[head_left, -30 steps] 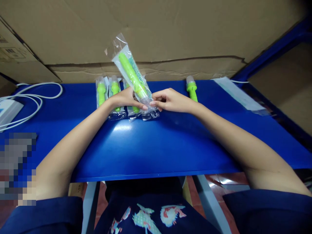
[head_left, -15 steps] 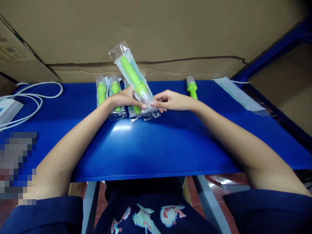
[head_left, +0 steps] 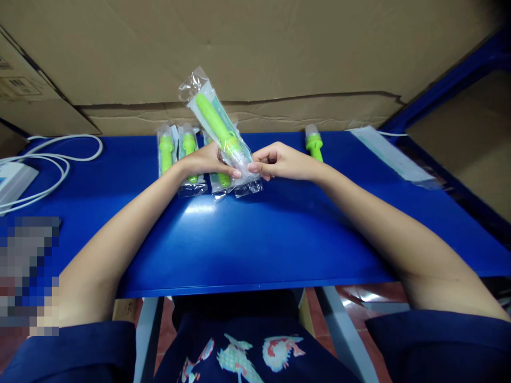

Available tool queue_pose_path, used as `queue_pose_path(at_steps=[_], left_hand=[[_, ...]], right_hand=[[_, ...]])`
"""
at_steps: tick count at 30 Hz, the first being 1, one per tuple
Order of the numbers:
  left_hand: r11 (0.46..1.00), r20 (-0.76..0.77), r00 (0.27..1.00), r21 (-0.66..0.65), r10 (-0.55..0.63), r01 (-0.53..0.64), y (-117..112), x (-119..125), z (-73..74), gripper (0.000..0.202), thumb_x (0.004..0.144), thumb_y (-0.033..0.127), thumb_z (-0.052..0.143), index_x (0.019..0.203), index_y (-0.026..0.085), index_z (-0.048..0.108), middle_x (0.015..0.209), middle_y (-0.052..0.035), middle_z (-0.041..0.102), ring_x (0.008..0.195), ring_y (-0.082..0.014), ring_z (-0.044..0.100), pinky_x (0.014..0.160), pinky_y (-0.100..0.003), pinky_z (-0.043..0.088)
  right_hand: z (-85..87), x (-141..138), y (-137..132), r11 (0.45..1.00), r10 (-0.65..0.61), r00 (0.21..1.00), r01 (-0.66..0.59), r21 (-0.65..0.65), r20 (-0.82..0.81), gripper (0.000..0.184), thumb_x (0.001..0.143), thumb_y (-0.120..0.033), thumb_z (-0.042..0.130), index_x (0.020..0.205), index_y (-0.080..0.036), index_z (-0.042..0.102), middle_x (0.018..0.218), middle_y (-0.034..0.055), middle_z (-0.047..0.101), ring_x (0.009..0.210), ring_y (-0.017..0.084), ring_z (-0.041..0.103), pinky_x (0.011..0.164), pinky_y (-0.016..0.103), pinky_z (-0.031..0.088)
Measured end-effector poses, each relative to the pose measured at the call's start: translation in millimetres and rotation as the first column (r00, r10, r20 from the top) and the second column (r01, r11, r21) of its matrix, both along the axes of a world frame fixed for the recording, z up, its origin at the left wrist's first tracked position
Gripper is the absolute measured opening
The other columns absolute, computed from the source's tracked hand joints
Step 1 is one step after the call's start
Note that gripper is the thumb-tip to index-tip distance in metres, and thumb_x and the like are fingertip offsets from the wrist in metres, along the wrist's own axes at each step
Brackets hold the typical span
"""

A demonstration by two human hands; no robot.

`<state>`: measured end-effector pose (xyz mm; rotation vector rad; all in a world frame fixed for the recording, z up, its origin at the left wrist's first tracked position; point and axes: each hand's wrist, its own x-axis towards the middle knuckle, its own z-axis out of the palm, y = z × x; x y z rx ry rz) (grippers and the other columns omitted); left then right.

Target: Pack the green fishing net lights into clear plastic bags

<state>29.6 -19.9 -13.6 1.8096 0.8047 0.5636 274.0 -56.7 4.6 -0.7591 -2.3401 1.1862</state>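
A lime-green flashlight-shaped stick with a clear end, in a clear plastic bag (head_left: 214, 118), is held up at a tilt, its clear end low. My left hand (head_left: 207, 159) is closed around its lower part, thumb in front and other fingers largely hidden behind. My right hand (head_left: 279, 160) pinches the bag's lower right edge between thumb and fingers. Behind and below lie more bagged sticks on the blue table, among them a left one (head_left: 166, 151) and its neighbour (head_left: 190, 154); others are partly covered by my left hand and the held bag.
One green stick (head_left: 314, 143) without a visible bag lies past my right wrist. A flat packet (head_left: 391, 154) lies at the table's (head_left: 247, 244) right. White cable (head_left: 66, 157) coils at the left by a white box (head_left: 16, 181). Cardboard (head_left: 255, 48) stands along the back.
My right hand has shifted slightly up along the bag's edge. The held bag has turned a little, showing more of its printed insert. My left hand stays in place.
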Motion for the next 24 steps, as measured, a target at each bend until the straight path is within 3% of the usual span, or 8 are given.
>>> queue_pose_path(at_steps=[13,24], left_hand=[[0.996,0.029,0.996,-0.05,-0.079,0.08,2.3,0.0,-2.1,0.055,0.059,0.029,0.095,0.107,0.015,0.072,0.1,-0.0073,0.081,0.108,-0.0274,0.078,0.091,-0.034,0.062],[0.986,-0.036,0.985,-0.03,-0.166,0.165,3.0,0.8,1.4,0.057,0.061,0.032,0.096,0.11,0.014,0.074,0.106,-0.0074,0.082,0.105,-0.0255,0.079,0.088,-0.031,0.062]], right_hand=[[0.0,-2.3,-1.7,0.999,0.018,1.0,-0.018,0.048,0.015,0.066,0.097,-0.075,0.063,0.066,-0.017,0.054,0.056,-0.0051,0.05,0.052,0.006,0.039,0.054,0.025,0.028],[0.0,-3.7,-3.3,0.998,0.032,0.993,-0.038,0.056,0.113,0.066,0.101,-0.074,0.056,0.066,-0.018,0.052,0.057,-0.0036,0.052,0.054,0.007,0.042,0.056,0.026,0.029]])
